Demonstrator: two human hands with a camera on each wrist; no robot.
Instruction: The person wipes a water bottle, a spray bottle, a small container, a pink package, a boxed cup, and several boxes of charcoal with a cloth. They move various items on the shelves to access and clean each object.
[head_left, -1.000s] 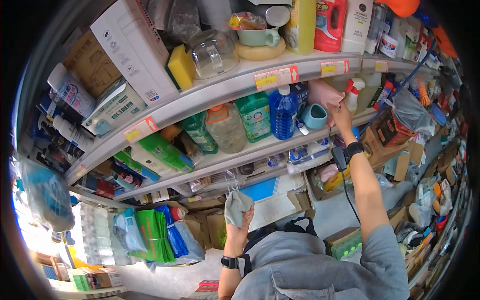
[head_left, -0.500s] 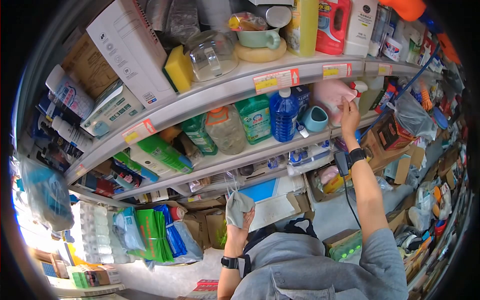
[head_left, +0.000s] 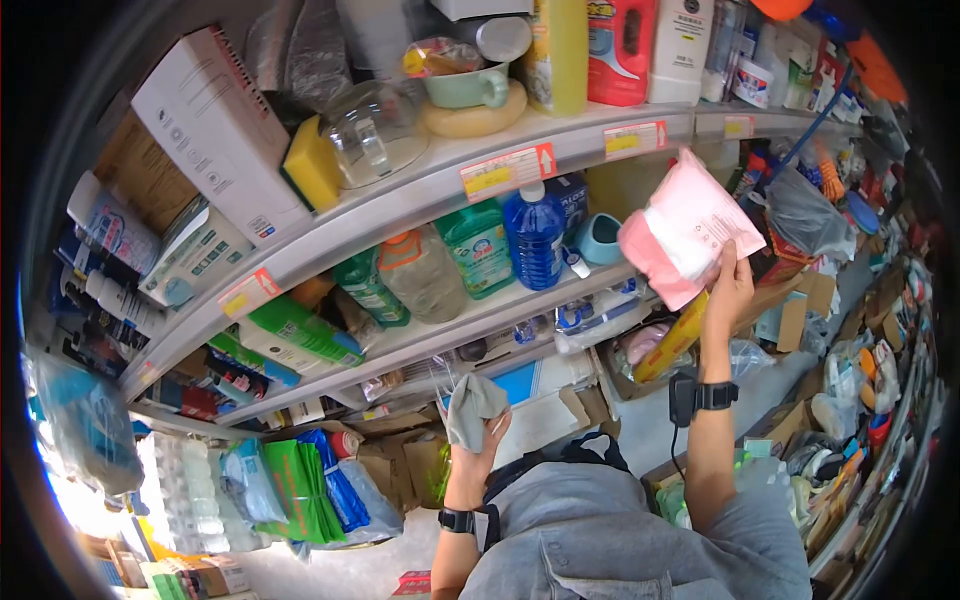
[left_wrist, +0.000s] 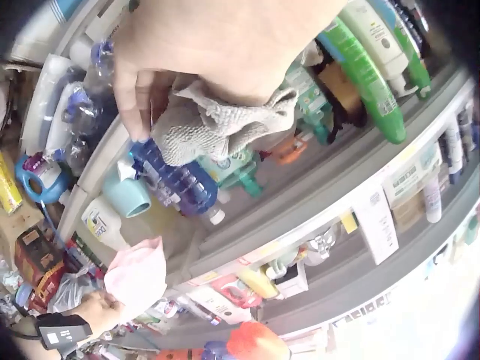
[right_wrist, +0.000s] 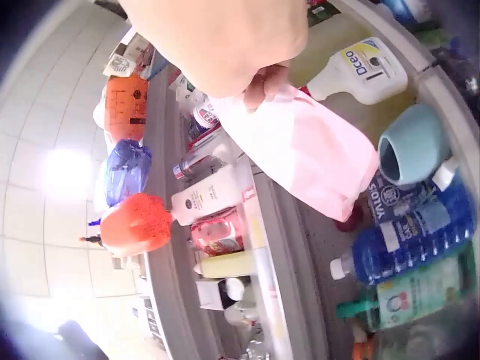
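My right hand [head_left: 731, 290] pinches a pink, soft-looking package [head_left: 690, 230] by its lower right corner. The package hangs in front of the middle shelf and has a paler panel with small print. In the right wrist view, the pink package [right_wrist: 307, 154] stretches out from under the fingers, near a white spray bottle [right_wrist: 367, 71] and a light blue cup-like container [right_wrist: 414, 144]. Lower and to the left, my left hand [head_left: 476, 458] holds a crumpled grey cloth [head_left: 472, 412]. The left wrist view shows the cloth [left_wrist: 217, 124] bunched under the palm.
On the middle shelf [head_left: 470, 330] stand a blue bottle [head_left: 535, 235], green bottles [head_left: 475, 248] and a clear bottle with an orange collar [head_left: 420, 275]. Above, a shelf edge with price labels [head_left: 506, 172] juts out. Boxes and bags crowd the floor at right.
My right hand has drawn the pink package off the middle shelf, out toward me. The left hand keeps the grey cloth in nearly the same place. The head view has shifted slightly.
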